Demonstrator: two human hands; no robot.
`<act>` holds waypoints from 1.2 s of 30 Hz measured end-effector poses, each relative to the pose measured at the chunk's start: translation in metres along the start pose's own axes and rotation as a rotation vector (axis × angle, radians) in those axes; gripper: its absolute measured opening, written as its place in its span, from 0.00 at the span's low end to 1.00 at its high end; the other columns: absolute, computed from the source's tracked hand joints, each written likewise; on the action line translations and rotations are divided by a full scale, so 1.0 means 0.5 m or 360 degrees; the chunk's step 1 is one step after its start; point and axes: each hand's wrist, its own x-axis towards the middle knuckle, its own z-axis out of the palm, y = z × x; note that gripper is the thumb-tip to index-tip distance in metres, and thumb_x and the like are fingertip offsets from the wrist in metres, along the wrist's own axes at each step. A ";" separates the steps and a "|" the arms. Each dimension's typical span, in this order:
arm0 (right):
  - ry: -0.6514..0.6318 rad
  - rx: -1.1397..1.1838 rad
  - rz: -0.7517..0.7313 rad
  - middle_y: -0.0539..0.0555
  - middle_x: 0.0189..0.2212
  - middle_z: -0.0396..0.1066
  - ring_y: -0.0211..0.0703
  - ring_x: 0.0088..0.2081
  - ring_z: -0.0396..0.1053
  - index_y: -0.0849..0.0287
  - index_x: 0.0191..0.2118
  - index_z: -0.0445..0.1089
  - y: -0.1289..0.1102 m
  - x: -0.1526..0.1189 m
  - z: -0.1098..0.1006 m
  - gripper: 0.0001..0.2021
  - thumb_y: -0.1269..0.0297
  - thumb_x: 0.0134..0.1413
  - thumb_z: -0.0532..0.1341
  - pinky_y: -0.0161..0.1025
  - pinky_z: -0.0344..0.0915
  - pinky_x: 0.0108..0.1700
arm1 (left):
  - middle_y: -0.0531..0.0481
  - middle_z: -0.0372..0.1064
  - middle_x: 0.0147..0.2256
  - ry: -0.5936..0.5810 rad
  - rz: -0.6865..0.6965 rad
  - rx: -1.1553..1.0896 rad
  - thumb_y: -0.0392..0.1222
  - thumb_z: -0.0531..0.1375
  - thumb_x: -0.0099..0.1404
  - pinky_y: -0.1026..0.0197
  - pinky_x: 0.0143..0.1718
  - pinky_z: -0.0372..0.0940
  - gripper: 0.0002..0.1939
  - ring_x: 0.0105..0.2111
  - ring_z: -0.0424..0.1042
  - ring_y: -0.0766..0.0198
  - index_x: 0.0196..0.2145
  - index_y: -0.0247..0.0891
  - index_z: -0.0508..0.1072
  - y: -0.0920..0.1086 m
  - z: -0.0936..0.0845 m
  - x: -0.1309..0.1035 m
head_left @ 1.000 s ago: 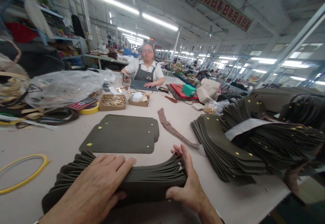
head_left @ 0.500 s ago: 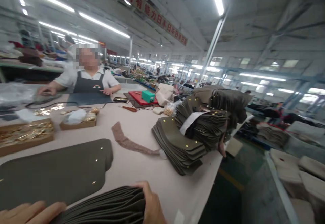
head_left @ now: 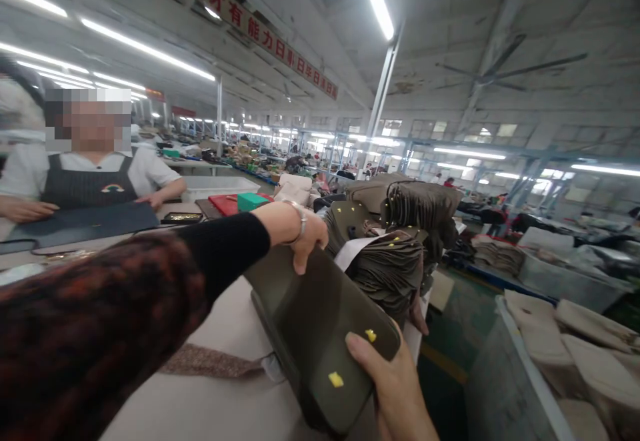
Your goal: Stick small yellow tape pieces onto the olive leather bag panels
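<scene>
Both my hands grip a stack of dark olive, leather-like panels (head_left: 315, 327) with rounded corners, and two yellow tabs show on its near end. My left hand (head_left: 307, 234) reaches across from the left and closes over the far end, thumb on top. At the near right corner my right hand (head_left: 393, 374) has its thumb on the upper face beside a yellow tab, its other fingers mostly hidden underneath. Just behind stands a larger pile of similar panels (head_left: 385, 267), with a white strip (head_left: 357, 249) across it.
Left of the panels, a brown textured strip (head_left: 213, 361) lies on the pale table (head_left: 165, 407). A co-worker in an apron (head_left: 80, 181) is across the table. Near them are a green box (head_left: 250, 201) and red tray (head_left: 225, 204). A bin of beige pieces (head_left: 575, 354) stands right.
My view has swung right. My hands moved from a panel bundle at the bottom edge to the stack by the pile, my left arm now stretched across. The co-worker appears farther left.
</scene>
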 end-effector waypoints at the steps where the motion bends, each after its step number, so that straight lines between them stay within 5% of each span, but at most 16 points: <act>1: -0.0005 0.0015 0.0036 0.57 0.39 0.76 0.53 0.40 0.74 0.61 0.54 0.64 0.001 0.028 -0.011 0.38 0.56 0.34 0.73 0.45 0.72 0.41 | 0.55 0.75 0.26 -0.0007 0.0000 -0.0013 0.40 0.74 0.21 0.57 0.43 0.63 0.23 0.33 0.73 0.55 0.23 0.46 0.78 0.006 0.007 0.044; 4: -0.0031 0.0017 0.0230 0.57 0.36 0.77 0.53 0.38 0.75 0.63 0.48 0.69 0.015 0.093 -0.039 0.32 0.58 0.33 0.74 0.43 0.72 0.38 | 0.53 0.77 0.33 0.0073 -0.0070 -0.0103 0.44 0.74 0.30 0.52 0.54 0.56 0.20 0.41 0.73 0.52 0.26 0.46 0.78 -0.002 0.071 0.123; 6: -0.0023 -0.0003 0.0396 0.57 0.35 0.78 0.53 0.36 0.76 0.63 0.46 0.70 0.026 0.115 -0.053 0.31 0.57 0.32 0.75 0.41 0.72 0.34 | 0.51 0.75 0.45 0.0255 -0.0189 -0.0178 0.48 0.72 0.39 0.49 0.60 0.48 0.25 0.50 0.68 0.51 0.39 0.49 0.77 -0.029 0.135 0.123; 8: -0.0014 -0.0012 0.0528 0.57 0.34 0.78 0.54 0.34 0.76 0.62 0.46 0.71 0.034 0.123 -0.060 0.31 0.56 0.32 0.74 0.41 0.72 0.30 | 0.46 0.62 0.59 0.0517 -0.0408 -0.0241 0.51 0.67 0.52 0.46 0.63 0.41 0.32 0.60 0.58 0.50 0.55 0.49 0.67 -0.068 0.204 0.084; 11: 0.0004 0.0005 0.0582 0.58 0.34 0.78 0.55 0.34 0.76 0.62 0.46 0.71 0.036 0.122 -0.061 0.32 0.56 0.31 0.74 0.42 0.73 0.31 | 0.32 0.48 0.64 0.0917 -0.0959 -0.0414 0.54 0.45 0.69 0.38 0.62 0.44 0.32 0.64 0.48 0.46 0.64 0.34 0.50 -0.117 0.312 -0.011; 13: 0.0020 0.0010 0.0575 0.58 0.34 0.78 0.55 0.34 0.77 0.62 0.46 0.71 0.032 0.120 -0.058 0.32 0.56 0.30 0.74 0.43 0.73 0.32 | 0.34 0.51 0.63 0.1446 -0.1405 -0.1227 0.61 0.48 0.65 0.45 0.63 0.48 0.37 0.64 0.51 0.49 0.64 0.36 0.51 -0.121 0.383 -0.066; 17: 0.0032 -0.0025 0.0604 0.58 0.31 0.78 0.54 0.31 0.77 0.63 0.45 0.71 0.020 0.113 -0.049 0.31 0.57 0.30 0.74 0.42 0.73 0.30 | 0.31 0.56 0.60 0.1466 -0.1519 -0.1500 0.62 0.46 0.66 0.45 0.58 0.58 0.38 0.61 0.58 0.48 0.64 0.34 0.49 -0.051 0.485 -0.092; 21: 0.0032 -0.0047 0.0667 0.57 0.32 0.78 0.52 0.32 0.76 0.61 0.47 0.68 0.014 0.093 -0.048 0.32 0.56 0.32 0.74 0.41 0.73 0.29 | 0.32 0.52 0.63 0.1545 -0.1504 -0.1494 0.61 0.46 0.66 0.44 0.62 0.51 0.37 0.63 0.52 0.49 0.64 0.33 0.49 0.013 0.500 -0.042; 27: -0.0074 -0.0260 0.0691 0.54 0.30 0.75 0.49 0.29 0.74 0.59 0.47 0.66 0.015 0.080 -0.057 0.30 0.48 0.41 0.70 0.40 0.71 0.24 | 0.30 0.52 0.62 0.1513 -0.1521 -0.1488 0.60 0.46 0.65 0.36 0.62 0.45 0.36 0.63 0.50 0.44 0.61 0.32 0.54 0.022 0.494 -0.009; 32: -0.0104 -0.0343 0.0686 0.53 0.31 0.72 0.41 0.24 0.70 0.55 0.48 0.65 0.009 0.088 -0.085 0.28 0.40 0.47 0.63 0.39 0.69 0.23 | 0.28 0.48 0.63 0.1428 -0.1358 -0.1579 0.60 0.46 0.66 0.43 0.64 0.43 0.39 0.65 0.46 0.47 0.62 0.24 0.52 0.017 0.496 -0.028; 36: -0.0064 -0.0272 0.0828 0.56 0.37 0.71 0.47 0.27 0.73 0.52 0.56 0.60 0.019 0.070 -0.151 0.34 0.39 0.46 0.63 0.44 0.71 0.26 | 0.28 0.50 0.63 0.1343 -0.1374 -0.1545 0.53 0.46 0.67 0.41 0.64 0.43 0.33 0.65 0.48 0.47 0.60 0.25 0.56 0.042 0.487 -0.094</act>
